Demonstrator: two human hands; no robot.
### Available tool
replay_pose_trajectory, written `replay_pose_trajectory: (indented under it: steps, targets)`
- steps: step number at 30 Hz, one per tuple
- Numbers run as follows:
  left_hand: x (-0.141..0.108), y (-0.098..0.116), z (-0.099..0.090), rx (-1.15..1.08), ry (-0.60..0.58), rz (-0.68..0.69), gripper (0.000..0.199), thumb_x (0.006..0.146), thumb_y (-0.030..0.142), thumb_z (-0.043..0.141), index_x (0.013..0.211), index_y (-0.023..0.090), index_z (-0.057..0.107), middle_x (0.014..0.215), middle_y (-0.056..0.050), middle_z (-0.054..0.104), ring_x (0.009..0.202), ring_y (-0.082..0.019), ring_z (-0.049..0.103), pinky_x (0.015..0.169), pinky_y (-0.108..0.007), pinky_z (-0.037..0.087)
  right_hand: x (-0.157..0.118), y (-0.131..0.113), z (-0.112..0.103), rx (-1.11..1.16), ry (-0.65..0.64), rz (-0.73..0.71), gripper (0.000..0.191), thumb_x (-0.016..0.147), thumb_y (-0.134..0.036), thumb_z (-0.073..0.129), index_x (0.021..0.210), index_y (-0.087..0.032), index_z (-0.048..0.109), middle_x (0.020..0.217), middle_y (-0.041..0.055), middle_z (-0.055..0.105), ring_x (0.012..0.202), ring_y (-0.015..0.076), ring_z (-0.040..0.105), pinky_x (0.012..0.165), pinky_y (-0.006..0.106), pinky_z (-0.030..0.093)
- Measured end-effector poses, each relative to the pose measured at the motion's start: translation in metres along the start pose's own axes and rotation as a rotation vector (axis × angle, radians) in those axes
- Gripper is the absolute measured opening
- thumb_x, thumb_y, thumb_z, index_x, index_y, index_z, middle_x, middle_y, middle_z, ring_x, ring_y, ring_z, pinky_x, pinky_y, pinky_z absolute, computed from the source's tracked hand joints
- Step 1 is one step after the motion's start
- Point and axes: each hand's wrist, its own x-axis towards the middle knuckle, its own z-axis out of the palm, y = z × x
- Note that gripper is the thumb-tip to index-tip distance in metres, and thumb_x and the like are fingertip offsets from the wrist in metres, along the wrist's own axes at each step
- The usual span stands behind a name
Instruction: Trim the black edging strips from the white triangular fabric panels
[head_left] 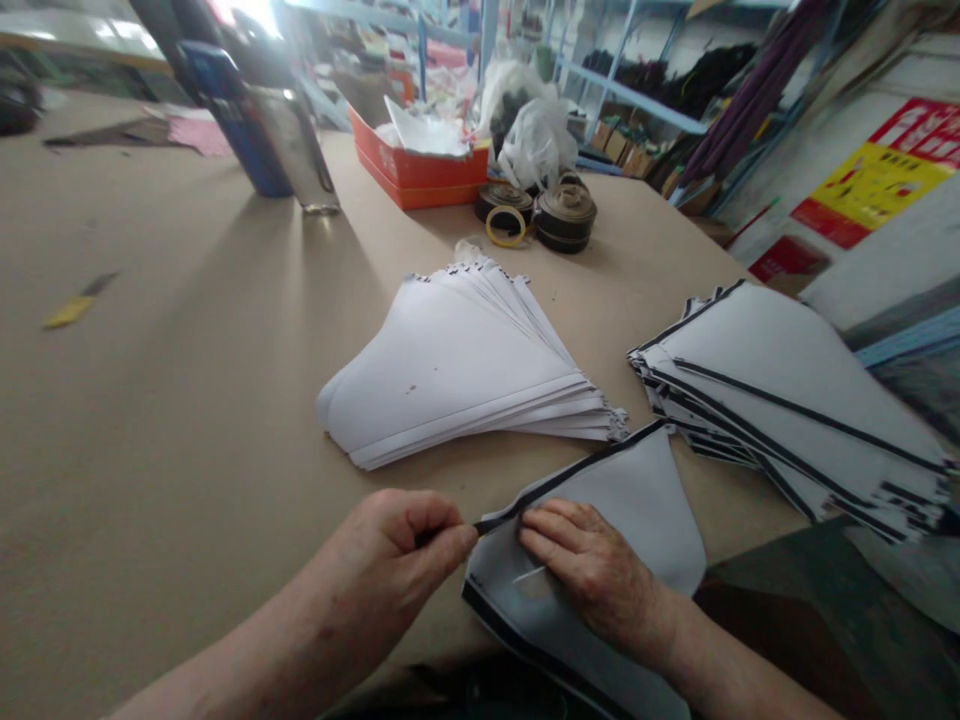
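1. Our left hand (390, 550) pinches the end of a black edging strip (570, 480) between thumb and fingers; a hard tug could pull the strip askew along the edge.
2. Our right hand (600, 570) lies open, fingers pressed flat on a white fan-shaped panel (645, 520); if that pressure eased, the panel could slide and the strip could wander.
3. The panel sits at our 6 o'clock, reaching past the near edge of the tabletop (165, 430); a careless shift could send it over.
4. A fanned white stack (450, 370) lies at 12 o'clock and a loose black-edged stack (787, 400) at 2 o'clock; a stray elbow or sleeve could scatter either.
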Motion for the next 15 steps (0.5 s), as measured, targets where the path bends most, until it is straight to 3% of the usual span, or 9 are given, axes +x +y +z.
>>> replay_pose_trajectory:
  steps: [4,9,12,15]
  targets:
    - [0.005,0.023,0.004,-0.024,0.044,0.103,0.035,0.075,0.044,0.046,0.051,0.019,0.045,0.051,0.006,0.028,0.05,-0.009,0.027,0.044,-0.022,0.022,-0.004,0.002,0.0,0.018,-0.017,0.049,0.035,0.093,-0.012,0.042,0.125,-0.014,0.056,0.127,0.0092,0.06,0.122,0.022,0.045,0.099,0.036,0.043]
    - [-0.003,0.072,-0.015,-0.153,0.168,0.193,0.033,0.069,0.045,0.049,0.05,0.018,0.049,0.048,0.005,0.036,0.047,-0.008,0.029,0.042,-0.019,0.025,-0.001,0.001,0.0,0.038,-0.046,0.087,0.035,0.092,-0.013,0.044,0.125,-0.017,0.056,0.129,0.0086,0.059,0.124,0.0214,0.046,0.101,0.036,0.042]
    - [-0.009,0.085,-0.018,-0.123,0.105,0.151,0.034,0.066,0.046,0.049,0.046,0.019,0.046,0.046,0.005,0.034,0.046,-0.008,0.027,0.04,-0.019,0.024,-0.002,-0.003,-0.005,0.078,-0.046,0.105,0.036,0.092,-0.013,0.044,0.126,-0.017,0.055,0.13,0.0091,0.059,0.126,0.0222,0.045,0.103,0.038,0.041]
    - [-0.01,0.072,-0.01,-0.08,-0.01,0.019,0.035,0.066,0.049,0.046,0.048,0.019,0.045,0.048,0.005,0.031,0.047,-0.008,0.026,0.042,-0.02,0.024,-0.01,-0.002,-0.021,0.248,-0.038,0.116,0.035,0.092,-0.014,0.044,0.125,-0.017,0.055,0.122,0.0092,0.064,0.119,0.0196,0.054,0.099,0.034,0.044]
